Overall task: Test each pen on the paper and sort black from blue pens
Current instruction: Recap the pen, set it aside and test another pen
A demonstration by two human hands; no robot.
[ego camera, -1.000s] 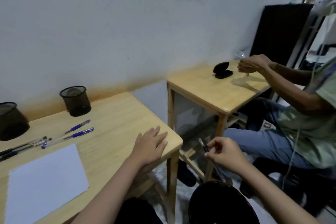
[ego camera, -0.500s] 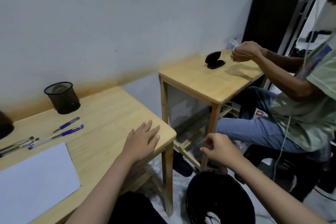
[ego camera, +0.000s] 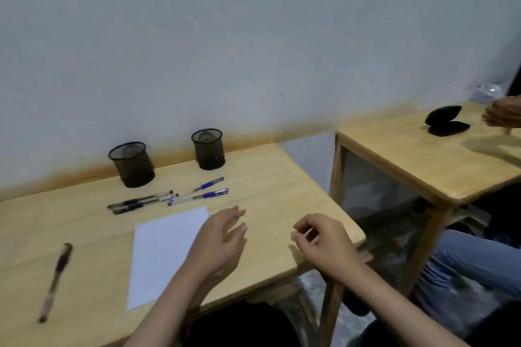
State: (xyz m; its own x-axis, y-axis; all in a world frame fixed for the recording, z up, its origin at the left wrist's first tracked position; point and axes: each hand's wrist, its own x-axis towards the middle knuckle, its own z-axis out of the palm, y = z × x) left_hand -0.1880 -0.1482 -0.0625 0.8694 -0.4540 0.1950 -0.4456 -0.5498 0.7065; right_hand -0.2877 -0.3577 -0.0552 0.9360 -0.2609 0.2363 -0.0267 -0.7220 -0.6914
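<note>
1. The view has swung left since a second ago: both mesh cups, the pen cluster and the paper (ego camera: 166,251) now sit in frame on the near table (ego camera: 282,177).
2. Right hand (ego camera: 321,242): a second ago it pinched a dark pen off the table's right edge, over a black bin. Now it hovers above the table's right corner, fingers loosely curled, nothing visible in them. Where that pen went cannot be told.
3. Left hand (ego camera: 222,236): earlier flat on the table near the corner; now lifted, fingers relaxed and spread, empty, at the paper's right edge.
4. Black pens (ego camera: 141,202) lie bunched beyond the paper; two blue pens (ego camera: 210,190) lie just right of them. One lone pen (ego camera: 56,280), blurred, lies well left of the paper.
5. Left cup (ego camera: 132,164) and right cup (ego camera: 208,149) stand near the wall; contents not discernible.
6. Judgement: both hands free and back over the work area, so the next pen pickup for testing looks imminent; sorting appears barely begun.
</note>
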